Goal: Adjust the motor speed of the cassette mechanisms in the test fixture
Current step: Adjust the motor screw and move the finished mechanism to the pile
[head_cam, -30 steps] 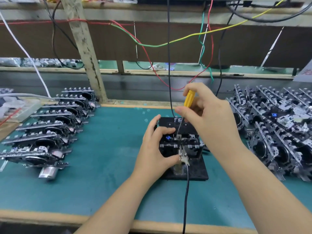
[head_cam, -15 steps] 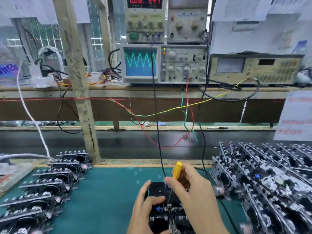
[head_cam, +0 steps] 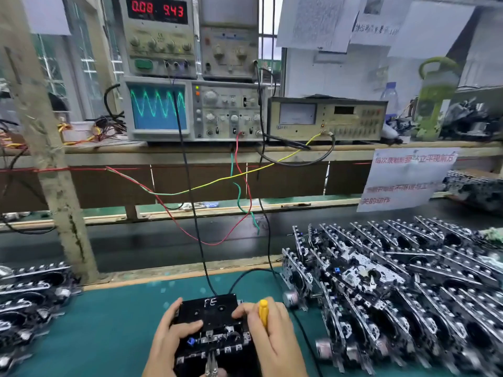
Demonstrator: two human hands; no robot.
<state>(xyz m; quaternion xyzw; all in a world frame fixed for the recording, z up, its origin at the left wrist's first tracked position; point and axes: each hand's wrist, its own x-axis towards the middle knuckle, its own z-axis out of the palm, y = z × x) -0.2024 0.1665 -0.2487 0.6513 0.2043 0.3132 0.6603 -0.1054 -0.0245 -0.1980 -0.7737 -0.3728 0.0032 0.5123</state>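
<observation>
A black test fixture marked "FE" sits on the green mat at bottom centre, with a cassette mechanism seated in it. My left hand grips the fixture's left side, thumb lying across the top of the mechanism. My right hand rests on the fixture's right side and holds a yellow-handled screwdriver; its tip is hidden. A metal clip with a cable sits at the fixture's front edge. The oscilloscope shows a green sine wave. The red display reads 0.08 and 9.43.
Rows of cassette mechanisms crowd the mat on the right, and more mechanisms lie at the left. Black, red, green and yellow wires hang from the shelf instruments down to the fixture. A wooden post stands at left.
The view has tilted up from the bench to the instruments. My right hand has dropped from above the mechanism to the fixture's right side, still holding the screwdriver. The left hand kept its grip.
</observation>
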